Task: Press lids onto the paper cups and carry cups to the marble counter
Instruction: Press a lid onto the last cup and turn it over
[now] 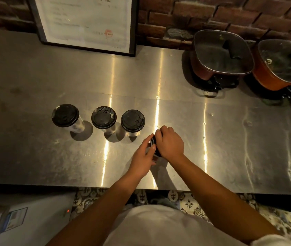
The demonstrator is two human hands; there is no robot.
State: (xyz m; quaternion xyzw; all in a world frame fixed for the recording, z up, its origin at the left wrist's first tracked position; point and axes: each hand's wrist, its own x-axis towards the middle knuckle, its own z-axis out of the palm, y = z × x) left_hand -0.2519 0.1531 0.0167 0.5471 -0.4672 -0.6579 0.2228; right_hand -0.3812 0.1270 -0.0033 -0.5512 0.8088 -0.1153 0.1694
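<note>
While three lidded paper cups stand in a row to the left of the hands, a fourth cup (155, 158) sits between the two hands and is mostly hidden by them. Farthest from the hands is the left cup (65, 115), then the middle cup (103, 118), then the right cup (132, 121), which stands just beyond and left of the left hand's fingertips; each carries a black lid and all three are apart from one another on the steel counter (230, 139).

Next comes the left hand (142, 161), its fingers curled against the near left side of the fourth cup, with the thumb up at the lid's edge. A sliver of the black lid (152, 141) shows in the gap between the hands. Lying over the top of that lid is the right hand (169, 143), fingers bent down round its far rim; it seems to be pressing on the lid, though the palm hides the contact.

Well beyond the right hand, against the brick wall, stand two square pots with glass covers, the nearer pot (221, 55) and the far-right pot (283, 64), close beside each other.
</note>
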